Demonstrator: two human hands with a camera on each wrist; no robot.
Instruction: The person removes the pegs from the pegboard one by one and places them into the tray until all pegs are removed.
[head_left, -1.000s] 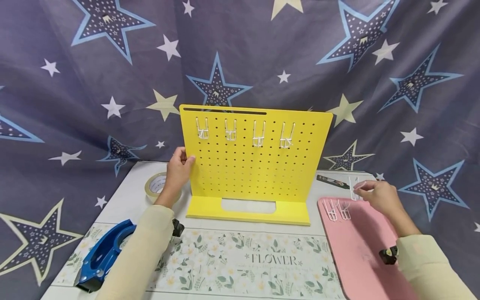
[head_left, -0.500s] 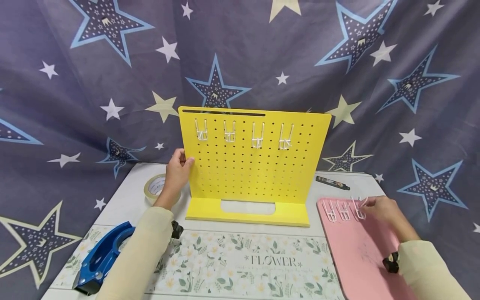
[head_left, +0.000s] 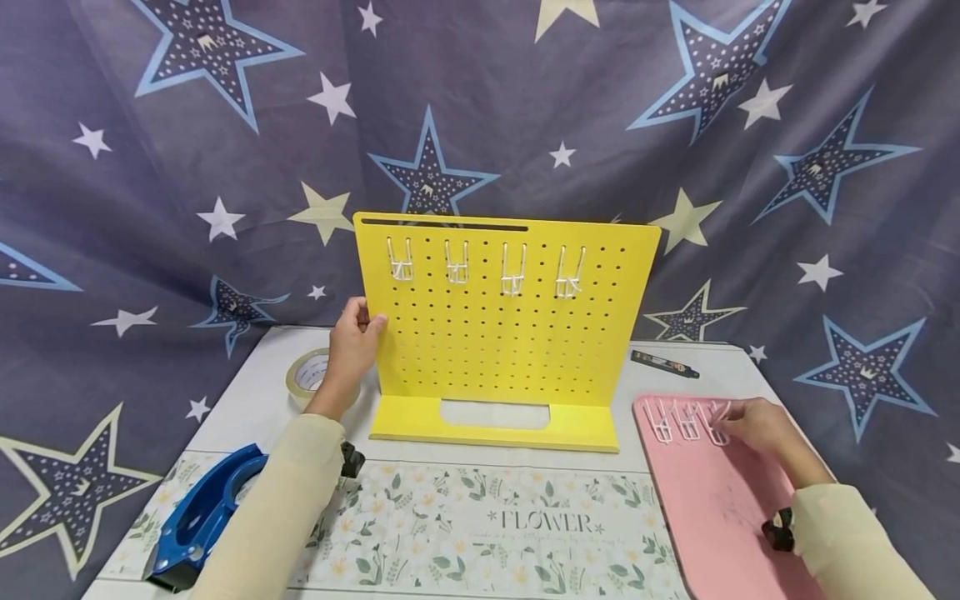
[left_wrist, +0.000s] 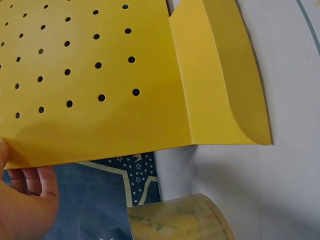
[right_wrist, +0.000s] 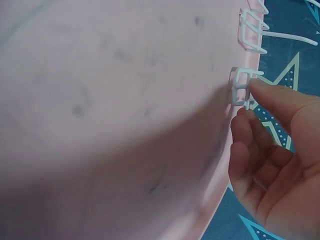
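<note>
The head camera looks forward and down from above, farthest off. The left wrist camera views the board (left_wrist: 115, 80) closely, rolled sideways; the right wrist camera views the tray (right_wrist: 115, 115) closely. Head and left share board and tape (left_wrist: 180, 222); head and right share tray and hooks (head_left: 687, 427).
</note>
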